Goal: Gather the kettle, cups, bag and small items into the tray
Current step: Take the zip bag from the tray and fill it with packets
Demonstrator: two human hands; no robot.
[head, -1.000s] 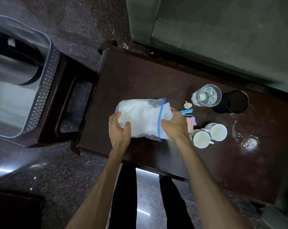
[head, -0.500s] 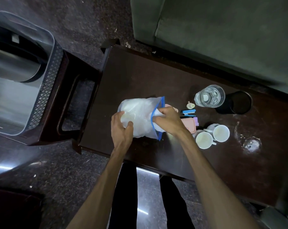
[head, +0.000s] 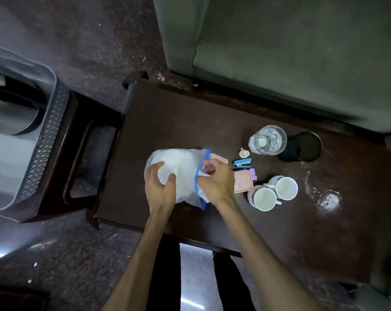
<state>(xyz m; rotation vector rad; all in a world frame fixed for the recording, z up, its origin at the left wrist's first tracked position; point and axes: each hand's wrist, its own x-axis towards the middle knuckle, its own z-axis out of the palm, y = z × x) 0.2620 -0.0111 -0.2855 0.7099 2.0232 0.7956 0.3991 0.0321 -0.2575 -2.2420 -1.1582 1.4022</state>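
Observation:
A clear zip bag (head: pixel 181 170) with white contents and a blue seal strip lies on the dark wooden table (head: pixel 167 122). My left hand (head: pixel 159 190) grips its left body. My right hand (head: pixel 214 181) pinches the blue sealed end. Two white cups (head: pixel 273 193) stand together to the right. A pink box (head: pixel 242 184), a blue stapler (head: pixel 242 162), a small bottle (head: pixel 244 153) and a purple item (head: pixel 253 172) lie between bag and cups. The grey tray (head: pixel 44 140) sits on a stool at the left, with a steel kettle (head: pixel 8 117) inside.
A water bottle (head: pixel 267 140) and a black cup (head: pixel 302 147) stand at the table's far side. A glass lid (head: pixel 329 199) lies at the right. A green sofa (head: pixel 291 52) borders the table's far edge. The dark stool (head: pixel 86 140) stands left of the table.
My right hand has shifted from flat over the bag's end to pinching the blue seal. The bag's end has bunched up. My left hand keeps its grip.

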